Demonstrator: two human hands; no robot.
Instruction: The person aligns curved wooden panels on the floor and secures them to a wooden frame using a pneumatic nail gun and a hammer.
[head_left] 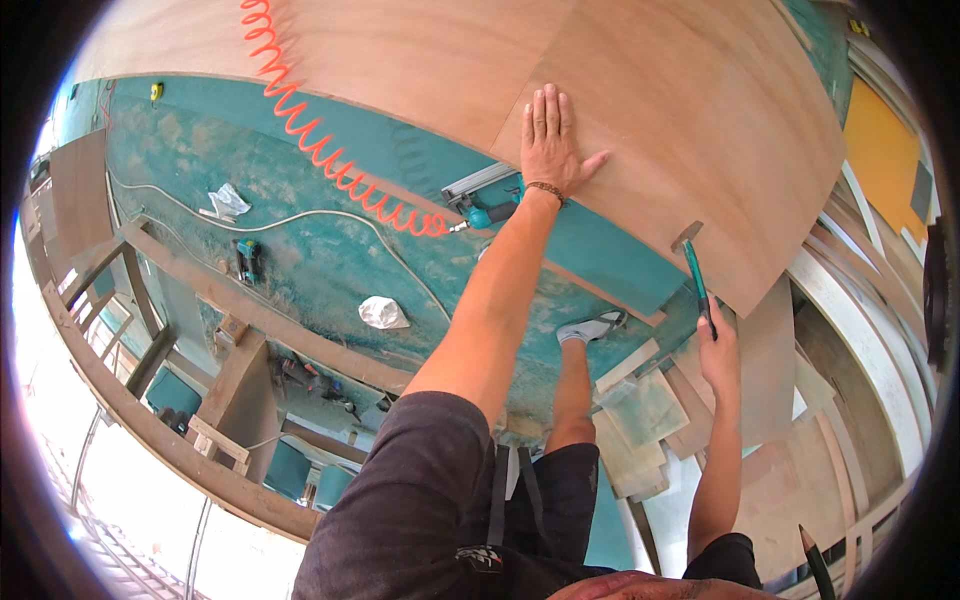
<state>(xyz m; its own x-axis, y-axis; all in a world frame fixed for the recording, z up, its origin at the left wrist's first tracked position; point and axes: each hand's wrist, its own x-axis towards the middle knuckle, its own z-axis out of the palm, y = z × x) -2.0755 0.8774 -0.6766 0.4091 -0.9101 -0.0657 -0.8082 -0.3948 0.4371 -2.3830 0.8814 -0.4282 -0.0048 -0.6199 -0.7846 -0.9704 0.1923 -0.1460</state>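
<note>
My left hand (552,140) lies flat on a large plywood panel (690,120), near its edge, with fingers stretched forward and the thumb apart. A dark bracelet circles that wrist. In my right hand (717,350) is a hammer (694,265), gripped by its dark lower handle. The hammer's metal head is over the panel near its front edge; contact cannot be made out. Just left of my left wrist is a teal and black nail gun (490,208), partly hidden by my forearm. An orange coiled air hose (320,150) runs to it across the panel.
Loose boards and offcuts (650,410) lie to the right of my foot. A wooden frame (270,315) stands at left. On the dusty green floor are a pale hose (330,212), white crumpled bags (383,312) and another teal power tool (247,260). A pencil (815,560) shows at lower right.
</note>
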